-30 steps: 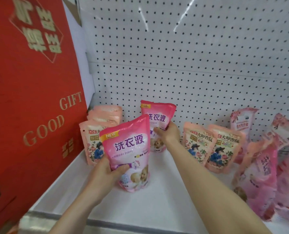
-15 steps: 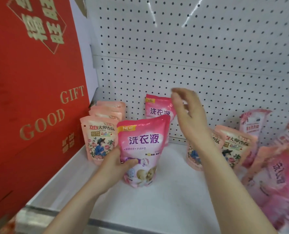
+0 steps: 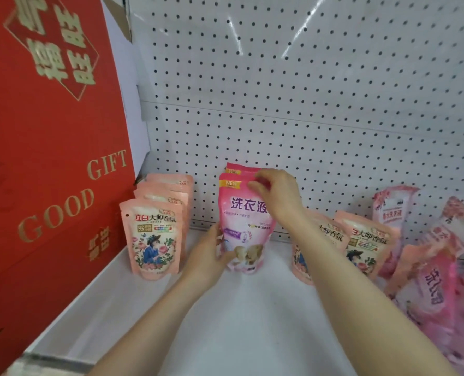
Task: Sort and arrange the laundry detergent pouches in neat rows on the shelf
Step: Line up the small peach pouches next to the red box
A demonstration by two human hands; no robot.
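Observation:
A bright pink detergent pouch (image 3: 239, 221) stands upright on the white shelf (image 3: 239, 321), right in front of a second identical pouch (image 3: 236, 169) whose top edge peeks out behind it. My left hand (image 3: 209, 253) grips the front pouch at its lower left corner. My right hand (image 3: 277, 196) pinches its upper right corner. To the left, several peach pouches (image 3: 153, 240) stand in a row, front to back. Two more peach pouches (image 3: 363, 242) stand to the right, one partly hidden by my right forearm.
A big red gift box (image 3: 49, 158) walls off the left side. A white pegboard (image 3: 306, 104) forms the back. At the far right, several pink pouches (image 3: 428, 280) lie in a loose, tilted heap, with one pale pouch (image 3: 391, 207) leaning on the pegboard.
My left hand has pushed the front pink pouch back against the rear one. My right hand has come down from the air onto its top corner.

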